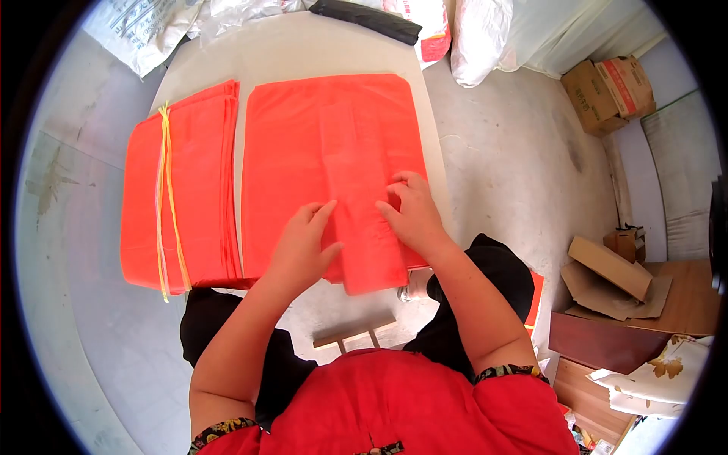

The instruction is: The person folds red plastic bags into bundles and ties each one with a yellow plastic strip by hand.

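A long red strip (368, 235), which looks like a folded plastic bag, lies lengthwise on a flat stack of red plastic bags (284, 144). Its near end hangs past the table's front edge. Along its left side is my left hand (302, 246), thumb and fingers spread apart. At its right edge my right hand (415, 212) rests with slightly bent, parted fingers, and the fingertips are at the strip. Neither hand is closed around it. To the left lies a second pile of red bags (201, 182), with yellow and pale ties (168, 189) across it.
The stacks lie on a beige table (220, 61). A black roll (368, 21) and white sacks (140, 30) are at its far end. Cardboard boxes (607, 95) stand far right; an opened carton (614, 284) sits on brown furniture at right. A wooden bar (355, 332) shows below the table.
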Tool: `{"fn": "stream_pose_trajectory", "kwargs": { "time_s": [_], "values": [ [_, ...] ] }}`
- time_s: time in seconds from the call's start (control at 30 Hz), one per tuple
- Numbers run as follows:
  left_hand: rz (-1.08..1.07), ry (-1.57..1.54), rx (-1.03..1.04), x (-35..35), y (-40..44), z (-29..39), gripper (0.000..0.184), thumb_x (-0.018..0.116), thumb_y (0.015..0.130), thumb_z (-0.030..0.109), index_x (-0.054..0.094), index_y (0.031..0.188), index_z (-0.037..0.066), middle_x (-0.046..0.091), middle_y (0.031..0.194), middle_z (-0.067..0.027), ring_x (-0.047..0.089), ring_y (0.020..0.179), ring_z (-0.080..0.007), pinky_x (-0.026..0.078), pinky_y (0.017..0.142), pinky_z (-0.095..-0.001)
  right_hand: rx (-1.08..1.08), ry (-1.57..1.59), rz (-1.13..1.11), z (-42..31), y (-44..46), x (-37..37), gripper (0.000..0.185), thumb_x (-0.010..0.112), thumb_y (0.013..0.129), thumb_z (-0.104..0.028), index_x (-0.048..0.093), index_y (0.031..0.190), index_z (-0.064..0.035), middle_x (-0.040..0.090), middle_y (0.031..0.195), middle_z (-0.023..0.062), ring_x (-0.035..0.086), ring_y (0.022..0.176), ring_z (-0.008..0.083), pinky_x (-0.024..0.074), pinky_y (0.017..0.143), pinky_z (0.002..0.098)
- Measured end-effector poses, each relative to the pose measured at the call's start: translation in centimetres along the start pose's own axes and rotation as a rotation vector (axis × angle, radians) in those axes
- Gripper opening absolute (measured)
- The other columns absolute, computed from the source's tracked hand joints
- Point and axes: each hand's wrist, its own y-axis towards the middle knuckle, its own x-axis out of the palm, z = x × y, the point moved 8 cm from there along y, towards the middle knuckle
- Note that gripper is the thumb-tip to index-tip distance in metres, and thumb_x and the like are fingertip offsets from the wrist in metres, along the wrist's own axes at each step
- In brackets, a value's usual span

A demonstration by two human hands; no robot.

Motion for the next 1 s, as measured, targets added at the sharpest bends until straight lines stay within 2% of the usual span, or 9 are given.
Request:
{"fn": "stream_pose_trajectory", "kwargs": {
  "time_s": [0.13, 0.23, 0.33, 0.43, 0.53, 0.67, 0.87, 0.93, 1.0],
  "values": [
    [0.018, 0.025, 0.021, 0.6, 0.2, 0.5, 0.077, 0.081, 0.086, 0.016, 0.046, 0.154, 0.005, 0.041, 0.155, -0.0254, 0.046, 0.142, -0.0418, 0.045, 0.115, -0.0459, 0.206, 0.310, -0.139, 0.6, 0.3, 1.4, 0.052, 0.070, 0.097, -0.026, 0.058, 0.139, 0.0018, 0.065, 0.128, 0.0228, 0.064, 0.118, 0.0354, 0.0512, 0.101, 0.0424],
    [0.017, 0.055, 0.004, 0.6, 0.2, 0.6, 0.080, 0.081, 0.086, 0.016, 0.044, 0.155, 0.004, 0.034, 0.161, -0.0263, 0.039, 0.148, -0.0432, 0.042, 0.118, -0.0470, 0.235, 0.549, -0.043, 0.7, 0.3, 1.7, 0.064, 0.064, 0.101, -0.023, 0.040, 0.156, 0.0011, 0.067, 0.123, 0.0225, 0.067, 0.114, 0.0322, 0.0524, 0.098, 0.0400],
    [0.026, 0.091, 0.046, 0.7, 0.1, 1.2, 0.083, 0.082, 0.086, 0.021, 0.042, 0.157, 0.006, 0.029, 0.164, -0.0264, 0.032, 0.152, -0.0439, 0.037, 0.121, -0.0486, 0.240, 0.641, -0.172, 0.2, 0.6, 2.4, 0.071, 0.060, 0.105, -0.018, 0.026, 0.164, 0.0007, 0.064, 0.135, 0.0190, 0.063, 0.121, 0.0251, 0.0495, 0.103, 0.0355],
    [0.050, 0.196, 0.153, 1.6, -0.1, 2.2, 0.085, 0.082, 0.086, 0.028, 0.042, 0.158, 0.009, 0.027, 0.167, -0.0254, 0.027, 0.155, -0.0437, 0.032, 0.124, -0.0520, 0.167, 0.456, -0.182, -0.5, 0.7, 3.4, 0.069, 0.056, 0.106, -0.016, 0.023, 0.165, 0.0005, 0.061, 0.140, 0.0197, 0.060, 0.128, 0.0270, 0.0460, 0.109, 0.0348],
    [0.014, 0.292, 0.246, 3.3, -0.2, 3.0, 0.086, 0.081, 0.085, 0.035, 0.043, 0.158, 0.012, 0.025, 0.168, -0.0238, 0.025, 0.156, -0.0430, 0.029, 0.124, -0.0563, 0.150, 0.528, -0.156, -0.6, 1.2, 4.3, 0.068, 0.054, 0.108, -0.017, 0.022, 0.166, -0.0016, 0.055, 0.149, 0.0182, 0.056, 0.133, 0.0276, 0.0434, 0.112, 0.0345],
    [-0.076, 0.367, 0.342, 5.2, -0.8, 3.7, 0.084, 0.079, 0.086, 0.040, 0.045, 0.158, 0.013, 0.025, 0.169, -0.0227, 0.024, 0.157, -0.0420, 0.028, 0.123, -0.0600, 0.362, 0.923, -0.207, -1.0, 1.1, 3.7, 0.068, 0.049, 0.110, -0.021, 0.018, 0.168, -0.0075, 0.043, 0.161, 0.0154, 0.045, 0.145, 0.0259, 0.0358, 0.118, 0.0336],
    [-0.190, 0.355, 0.453, 6.5, -2.0, 4.1, 0.056, 0.068, 0.096, 0.040, 0.057, 0.147, 0.019, 0.030, 0.169, -0.0163, 0.023, 0.158, -0.0388, 0.028, 0.123, -0.0618, 0.439, 1.211, -0.207, -0.1, 2.3, 4.8, 0.071, 0.049, 0.111, -0.029, 0.012, 0.169, -0.0096, 0.023, 0.172, 0.0191, 0.023, 0.160, 0.0290, 0.0268, 0.125, 0.0397],
    [-0.209, 0.358, 0.501, 6.5, -2.5, 4.3, 0.051, 0.065, 0.098, 0.036, 0.058, 0.146, 0.022, 0.032, 0.168, -0.0130, 0.025, 0.157, -0.0371, 0.029, 0.121, -0.0624, 0.420, 1.263, -0.198, 0.4, 3.0, 5.5, 0.073, 0.049, 0.112, -0.030, 0.009, 0.170, -0.0106, 0.013, 0.175, 0.0183, 0.012, 0.162, 0.0270, 0.0193, 0.128, 0.0388],
    [-0.221, 0.354, 0.552, 6.2, -3.0, 4.6, 0.049, 0.060, 0.099, 0.027, 0.057, 0.148, 0.024, 0.036, 0.166, -0.0095, 0.028, 0.155, -0.0350, 0.032, 0.119, -0.0625, 0.159, 1.194, -0.282, 4.5, 5.7, 8.8, 0.080, 0.053, 0.110, -0.033, 0.004, 0.170, -0.0113, 0.004, 0.176, 0.0169, 0.002, 0.163, 0.0255, 0.0118, 0.129, 0.0402]
  ]
}}
